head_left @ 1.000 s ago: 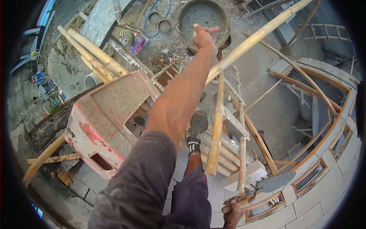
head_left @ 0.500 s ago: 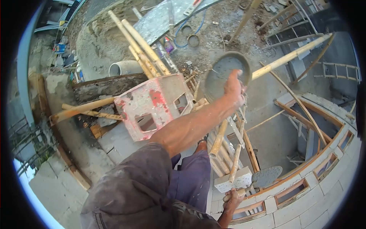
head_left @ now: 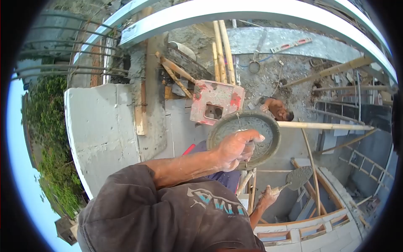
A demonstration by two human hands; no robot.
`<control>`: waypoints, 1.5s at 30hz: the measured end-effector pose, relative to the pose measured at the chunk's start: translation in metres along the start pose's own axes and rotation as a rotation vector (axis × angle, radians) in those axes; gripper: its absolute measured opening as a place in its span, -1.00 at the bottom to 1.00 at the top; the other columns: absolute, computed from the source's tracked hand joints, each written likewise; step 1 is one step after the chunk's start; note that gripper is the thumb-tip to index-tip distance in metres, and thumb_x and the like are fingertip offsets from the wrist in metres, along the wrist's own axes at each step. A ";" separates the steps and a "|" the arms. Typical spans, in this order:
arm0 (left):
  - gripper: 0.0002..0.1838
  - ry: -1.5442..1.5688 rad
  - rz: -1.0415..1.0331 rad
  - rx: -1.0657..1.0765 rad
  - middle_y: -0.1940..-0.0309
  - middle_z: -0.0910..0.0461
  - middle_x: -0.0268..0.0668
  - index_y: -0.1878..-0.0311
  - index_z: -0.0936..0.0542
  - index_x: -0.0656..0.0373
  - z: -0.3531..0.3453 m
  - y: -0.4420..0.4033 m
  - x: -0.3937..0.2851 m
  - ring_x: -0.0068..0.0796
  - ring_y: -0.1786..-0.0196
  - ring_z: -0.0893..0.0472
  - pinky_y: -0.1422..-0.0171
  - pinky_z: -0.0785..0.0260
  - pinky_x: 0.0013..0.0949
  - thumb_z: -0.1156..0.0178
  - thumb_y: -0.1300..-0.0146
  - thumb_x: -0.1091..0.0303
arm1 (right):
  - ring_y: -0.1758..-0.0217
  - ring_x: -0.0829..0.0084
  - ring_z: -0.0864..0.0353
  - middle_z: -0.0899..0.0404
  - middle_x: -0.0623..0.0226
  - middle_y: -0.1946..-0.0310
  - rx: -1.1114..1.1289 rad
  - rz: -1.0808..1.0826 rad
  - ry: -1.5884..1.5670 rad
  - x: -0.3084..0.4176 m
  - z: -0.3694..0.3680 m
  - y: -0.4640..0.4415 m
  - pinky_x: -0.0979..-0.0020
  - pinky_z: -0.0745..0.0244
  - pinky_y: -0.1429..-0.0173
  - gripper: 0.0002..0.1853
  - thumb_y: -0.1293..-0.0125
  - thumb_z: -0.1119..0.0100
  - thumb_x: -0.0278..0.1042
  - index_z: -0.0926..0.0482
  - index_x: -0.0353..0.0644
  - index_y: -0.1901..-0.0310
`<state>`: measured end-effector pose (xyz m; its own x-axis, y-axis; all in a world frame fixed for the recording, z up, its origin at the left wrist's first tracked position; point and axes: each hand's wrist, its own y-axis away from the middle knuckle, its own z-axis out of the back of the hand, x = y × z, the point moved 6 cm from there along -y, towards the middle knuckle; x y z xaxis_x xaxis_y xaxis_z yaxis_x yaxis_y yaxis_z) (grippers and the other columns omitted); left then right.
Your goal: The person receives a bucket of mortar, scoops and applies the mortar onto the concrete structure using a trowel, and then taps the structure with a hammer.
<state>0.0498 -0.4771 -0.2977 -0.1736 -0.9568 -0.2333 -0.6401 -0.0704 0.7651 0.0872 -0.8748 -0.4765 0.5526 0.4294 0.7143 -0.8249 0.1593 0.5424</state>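
Observation:
My left hand [head_left: 240, 150] is closed, thumb stretched out, over a round bucket [head_left: 213, 138] of wet grey mortar [head_left: 266, 134]. A thin wire handle runs from the bucket's far rim toward my fist, and the grip itself is hidden under the fingers. Lower right, my right hand [head_left: 268, 196] is wrapped round the handle of a trowel [head_left: 299, 178]. Its blade is coated with grey mortar and points up and right, apart from the bucket.
A paint-stained pink crate [head_left: 201, 103] stands beyond the bucket. Another person [head_left: 278, 109] is below, near a bamboo pole [head_left: 323, 125]. Block wall with wooden frames [head_left: 310, 231] lies lower right; a pale metal beam [head_left: 252, 13] crosses the top. A spirit level [head_left: 291, 45] lies on sheet metal.
The bucket is nearer and larger, with my left hand still over it. My right hand has risen with the trowel. The view has turned, and another person now shows below.

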 end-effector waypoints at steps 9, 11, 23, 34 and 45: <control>-0.80 -0.240 -0.388 -0.269 0.61 -0.28 -0.56 0.31 -0.58 0.13 0.085 0.039 -0.050 -0.66 0.59 -0.20 0.47 -0.01 -0.39 -0.26 -0.25 0.20 | 0.33 0.18 -0.57 -0.57 0.15 0.34 0.512 0.585 0.759 0.142 -0.094 0.059 0.14 -0.51 0.14 -0.56 -0.18 -0.41 -0.30 -0.48 -0.31 -0.01; -0.73 -0.253 -0.432 -0.312 0.58 -0.34 -0.50 0.31 -0.60 0.18 0.125 0.011 -0.057 -0.61 0.54 -0.29 0.41 -0.13 -0.35 -0.24 -0.25 0.14 | 0.13 -0.12 -0.61 -0.64 -0.04 0.22 0.596 0.604 0.821 0.155 -0.115 0.061 -0.01 -0.47 -0.04 -0.51 -0.16 -0.44 -0.21 -0.52 -0.30 -0.03; -0.54 0.223 -0.668 -0.398 0.64 -0.28 -0.53 0.44 -0.42 0.03 0.223 0.016 -0.095 -0.67 0.63 -0.21 0.57 -0.02 -0.44 -0.11 -0.46 -0.11 | 0.02 -0.03 -0.70 -0.60 0.03 0.05 0.982 1.427 1.396 0.283 -0.351 0.152 -0.07 -0.63 0.07 -0.53 -0.36 -0.17 -0.09 -0.50 -0.02 -0.26; -0.34 -0.014 -0.382 -1.098 0.04 -0.56 -0.17 -0.14 -0.47 0.27 0.411 0.001 -0.040 -0.28 0.01 -0.54 -0.10 -0.36 -0.27 0.07 -0.50 -0.26 | 0.08 -0.04 -0.73 -0.64 -0.12 0.00 0.908 1.495 1.800 0.246 -0.478 0.082 0.04 -0.65 -0.02 -0.58 -0.42 -0.01 -0.15 -0.49 -0.21 -0.18; -0.08 0.270 -0.547 -1.023 -0.49 -0.32 -0.06 -0.56 -0.22 0.22 0.387 -0.016 -0.055 -0.13 -0.47 -0.36 -0.51 -0.17 -0.27 0.13 -0.46 -0.40 | 0.27 0.00 -0.71 -0.67 -0.04 0.34 1.389 0.835 1.703 0.195 -0.492 0.121 0.07 -0.60 0.14 -0.57 -0.37 -0.20 -0.06 -0.55 -0.32 -0.01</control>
<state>-0.2198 -0.3140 -0.5289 0.1783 -0.7497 -0.6373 0.3349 -0.5628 0.7557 0.0368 -0.3349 -0.4894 -0.8887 0.2490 0.3850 0.2088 -0.5277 0.8233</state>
